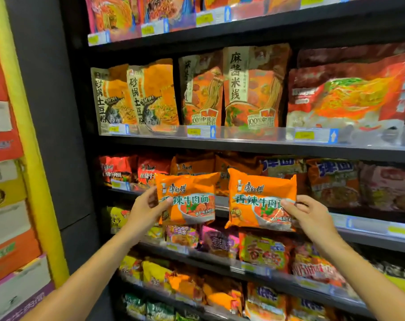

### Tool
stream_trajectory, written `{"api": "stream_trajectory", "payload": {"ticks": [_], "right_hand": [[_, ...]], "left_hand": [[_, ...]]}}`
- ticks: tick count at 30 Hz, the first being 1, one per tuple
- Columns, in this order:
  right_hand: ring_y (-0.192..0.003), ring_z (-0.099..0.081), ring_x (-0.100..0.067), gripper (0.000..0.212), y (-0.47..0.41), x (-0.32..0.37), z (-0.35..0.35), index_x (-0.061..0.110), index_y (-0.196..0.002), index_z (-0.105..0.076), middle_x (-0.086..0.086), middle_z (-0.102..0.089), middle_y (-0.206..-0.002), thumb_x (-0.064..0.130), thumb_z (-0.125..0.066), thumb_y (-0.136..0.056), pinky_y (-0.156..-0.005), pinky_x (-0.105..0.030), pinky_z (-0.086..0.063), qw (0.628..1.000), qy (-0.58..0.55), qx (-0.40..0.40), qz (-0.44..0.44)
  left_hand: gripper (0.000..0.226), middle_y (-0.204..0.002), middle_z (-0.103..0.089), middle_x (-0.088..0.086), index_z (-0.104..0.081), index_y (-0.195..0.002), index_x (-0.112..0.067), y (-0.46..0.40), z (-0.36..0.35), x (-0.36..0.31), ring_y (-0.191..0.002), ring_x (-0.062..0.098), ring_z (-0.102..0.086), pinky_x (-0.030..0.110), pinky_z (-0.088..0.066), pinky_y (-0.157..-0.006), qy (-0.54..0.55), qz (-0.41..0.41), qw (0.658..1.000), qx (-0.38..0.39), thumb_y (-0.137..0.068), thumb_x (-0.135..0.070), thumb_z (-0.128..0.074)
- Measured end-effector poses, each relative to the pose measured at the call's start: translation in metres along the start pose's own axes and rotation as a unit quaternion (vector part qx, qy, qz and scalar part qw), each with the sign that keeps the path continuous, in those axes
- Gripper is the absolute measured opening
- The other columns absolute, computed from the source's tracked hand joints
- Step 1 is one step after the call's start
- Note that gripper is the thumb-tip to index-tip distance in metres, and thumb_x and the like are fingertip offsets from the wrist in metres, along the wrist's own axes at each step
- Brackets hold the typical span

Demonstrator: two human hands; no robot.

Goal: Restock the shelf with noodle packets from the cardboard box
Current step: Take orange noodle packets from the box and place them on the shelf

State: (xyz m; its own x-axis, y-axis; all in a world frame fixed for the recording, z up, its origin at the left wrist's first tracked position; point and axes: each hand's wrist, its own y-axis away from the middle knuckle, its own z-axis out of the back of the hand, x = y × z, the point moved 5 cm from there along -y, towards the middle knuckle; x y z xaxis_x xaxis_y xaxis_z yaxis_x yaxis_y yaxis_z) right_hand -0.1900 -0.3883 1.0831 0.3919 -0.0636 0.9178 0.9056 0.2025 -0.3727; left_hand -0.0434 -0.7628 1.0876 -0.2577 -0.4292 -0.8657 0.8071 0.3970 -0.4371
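Both hands, left [148, 205] and right [310, 214], each pinch an orange packet [189, 200] before crowded shelves [243, 142].

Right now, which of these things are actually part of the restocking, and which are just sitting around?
Part of the job:
- left hand gripping an orange packet
- right hand gripping a second orange packet
- matching orange packets on the shelf behind them

Just there:
- tall noodle bags on the shelf above
- stacked cartons at the left
- yellow price tags
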Motion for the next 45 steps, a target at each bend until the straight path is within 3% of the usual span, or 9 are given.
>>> {"api": "stream_trajectory", "payload": {"ticks": [5, 15, 21, 25, 31, 34, 38, 41, 45], "right_hand": [[-0.081, -0.075, -0.012, 0.014, -0.027, -0.012, -0.018, 0.016, -0.098, -0.07, 0.002, -0.079, -0.086, 0.026, -0.073, -0.089, -0.069, -0.03, -0.053, 1.0, 0.01, -0.019, -0.005], [-0.072, -0.073, -0.004, 0.016, -0.046, -0.011, -0.041, 0.013, -0.099, -0.073, 0.002, -0.078, -0.084, 0.027, -0.07, -0.092, -0.062, -0.023, -0.052, 0.996, 0.004, -0.075, -0.044], [-0.072, -0.074, -0.008, 0.018, -0.062, -0.011, -0.043, 0.011, -0.101, -0.073, -0.002, -0.079, -0.087, 0.026, -0.072, -0.091, -0.056, -0.017, -0.052, 0.993, 0.001, -0.107, -0.047], [-0.065, -0.07, -0.005, 0.016, -0.079, -0.009, -0.055, 0.011, -0.09, -0.072, 0.001, -0.076, -0.077, 0.027, -0.072, -0.091, -0.058, -0.02, -0.054, 0.991, 0.011, -0.122, -0.049], [-0.076, -0.074, -0.02, 0.017, -0.117, -0.005, -0.07, 0.009, -0.085, -0.069, -0.001, -0.075, -0.075, 0.025, -0.077, -0.084, -0.071, -0.033, -0.06, 0.984, 0.071, -0.155, -0.055], [-0.058, -0.055, -0.013, 0.031, -0.12, -0.013, -0.075, 0.014, -0.062, -0.057, 0.014, -0.058, -0.048, 0.021, -0.074, -0.088, -0.055, -0.02, -0.044, 0.979, 0.143, -0.118, -0.086], [-0.06, -0.058, -0.018, 0.078, -0.119, -0.031, -0.081, 0.003, -0.084, -0.067, -0.007, -0.062, -0.058, 0.074, -0.082, -0.054, -0.066, -0.037, -0.053, 0.968, 0.216, -0.023, -0.127], [-0.055, -0.065, -0.004, 0.051, -0.12, -0.027, -0.076, 0.012, -0.08, -0.07, 0.007, -0.067, -0.055, 0.061, -0.081, -0.07, -0.065, -0.031, -0.06, 0.959, 0.261, -0.005, -0.109], [-0.076, -0.075, -0.012, 0.086, -0.114, -0.022, -0.062, 0.01, -0.104, -0.067, -0.002, -0.077, -0.083, 0.08, -0.076, -0.055, -0.078, -0.046, -0.063, 0.954, 0.279, -0.008, -0.105]], "left_hand": [[0.035, -0.112, -0.071, -0.015, -0.06, -0.122, -0.034, -0.057, 0.002, 0.017, -0.102, -0.006, -0.064, 0.019, -0.05, -0.085, 0.003, -0.011, 1.0, 0.014, -0.089, -0.032, -0.071], [0.017, -0.099, -0.075, 0.001, -0.066, -0.1, -0.022, -0.174, 0.003, 0.043, -0.095, 0.021, -0.071, 0.044, -0.057, -0.083, 0.045, -0.014, 0.999, -0.004, -0.087, -0.028, -0.075], [0.068, -0.119, -0.063, 0.005, -0.059, -0.122, -0.014, -0.185, -0.008, 0.06, -0.1, 0.024, -0.066, 0.045, -0.055, -0.085, -0.212, -0.084, 0.973, 0.024, -0.077, -0.064, -0.07], [0.073, -0.128, -0.034, 0.004, -0.043, -0.135, -0.017, -0.169, -0.011, 0.055, -0.087, 0.026, -0.06, 0.039, -0.054, -0.065, -0.29, -0.141, 0.946, -0.026, -0.079, -0.053, -0.074], [0.04, -0.135, -0.046, 0.004, -0.058, -0.13, -0.015, -0.135, -0.009, 0.033, -0.125, 0.024, -0.044, 0.034, -0.041, -0.102, -0.257, -0.384, 0.887, -0.002, -0.092, -0.023, -0.064], [0.032, -0.141, -0.048, 0.001, -0.064, -0.125, -0.015, -0.119, -0.022, 0.035, -0.135, 0.025, -0.04, 0.038, -0.038, -0.109, -0.282, -0.46, 0.836, 0.103, -0.094, -0.024, -0.059], [0.041, -0.153, -0.038, -0.01, -0.054, -0.138, -0.027, -0.114, -0.037, 0.056, -0.148, 0.014, -0.023, 0.035, -0.024, -0.12, -0.349, -0.425, 0.82, 0.162, -0.101, -0.041, -0.046], [0.047, -0.156, -0.032, -0.015, -0.046, -0.145, -0.033, -0.117, -0.039, 0.066, -0.149, 0.009, -0.015, 0.038, -0.024, -0.121, -0.388, -0.384, 0.822, 0.161, -0.102, -0.051, -0.036], [0.046, -0.154, -0.035, -0.017, -0.048, -0.143, -0.034, -0.117, -0.037, 0.066, -0.148, 0.006, -0.017, 0.035, -0.026, -0.12, -0.392, -0.37, 0.829, 0.149, -0.102, -0.052, -0.035]]}}
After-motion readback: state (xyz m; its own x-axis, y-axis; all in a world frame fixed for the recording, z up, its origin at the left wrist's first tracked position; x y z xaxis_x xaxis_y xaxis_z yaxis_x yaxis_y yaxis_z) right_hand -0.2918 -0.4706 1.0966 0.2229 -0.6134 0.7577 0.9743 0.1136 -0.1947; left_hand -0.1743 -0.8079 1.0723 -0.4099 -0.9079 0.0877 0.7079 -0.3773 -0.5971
